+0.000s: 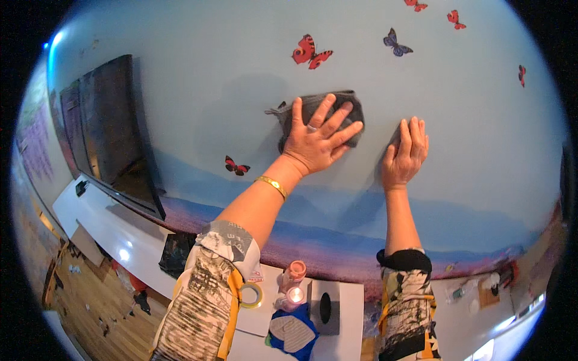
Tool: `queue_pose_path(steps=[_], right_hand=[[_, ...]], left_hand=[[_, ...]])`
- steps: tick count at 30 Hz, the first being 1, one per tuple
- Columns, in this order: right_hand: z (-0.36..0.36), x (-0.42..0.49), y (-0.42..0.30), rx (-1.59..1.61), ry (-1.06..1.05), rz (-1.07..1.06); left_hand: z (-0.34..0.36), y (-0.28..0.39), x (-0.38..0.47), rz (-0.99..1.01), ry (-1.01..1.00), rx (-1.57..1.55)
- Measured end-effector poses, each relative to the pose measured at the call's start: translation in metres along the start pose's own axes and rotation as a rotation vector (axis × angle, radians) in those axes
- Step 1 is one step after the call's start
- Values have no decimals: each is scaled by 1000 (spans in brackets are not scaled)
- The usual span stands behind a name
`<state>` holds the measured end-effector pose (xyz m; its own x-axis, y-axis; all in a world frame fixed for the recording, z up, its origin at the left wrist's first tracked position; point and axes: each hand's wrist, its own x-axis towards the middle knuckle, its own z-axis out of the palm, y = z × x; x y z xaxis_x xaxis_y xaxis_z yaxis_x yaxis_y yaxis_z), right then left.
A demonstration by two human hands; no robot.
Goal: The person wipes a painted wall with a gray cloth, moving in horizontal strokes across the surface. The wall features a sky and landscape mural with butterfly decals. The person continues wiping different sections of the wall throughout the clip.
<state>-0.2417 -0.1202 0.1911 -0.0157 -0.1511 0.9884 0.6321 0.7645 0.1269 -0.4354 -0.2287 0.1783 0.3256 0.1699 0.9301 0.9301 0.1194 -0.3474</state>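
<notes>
My left hand (318,137), fingers spread, presses a dark grey cloth (289,119) flat against a painted blue wall (216,117). A small loop sticks out at the cloth's left end. To the right, my right hand (406,153) rests against the same wall, palm towards it, fingers nearly together and pointing up, with nothing seen in it. A red butterfly decoration (307,52) is on the wall above the cloth, and a smaller one (236,166) is below it to the left.
A flat-screen television (117,135) stands at the left on a long white cabinet (140,257). Below my hands, a white surface holds a roll of yellow tape (251,295), pink containers (295,270), a blue-and-grey cloth (293,334) and a grey box with an oval opening (332,289).
</notes>
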Motion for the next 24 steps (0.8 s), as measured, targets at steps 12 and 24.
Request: queue_pose_path(steps=[12, 24], right_hand=[[2, 0, 5, -105, -6, -28], [-3, -1, 4, -46, -58, 12]], left_hand=[[-20, -37, -33, -105, -46, 33], [4, 35, 69, 73, -81, -65]])
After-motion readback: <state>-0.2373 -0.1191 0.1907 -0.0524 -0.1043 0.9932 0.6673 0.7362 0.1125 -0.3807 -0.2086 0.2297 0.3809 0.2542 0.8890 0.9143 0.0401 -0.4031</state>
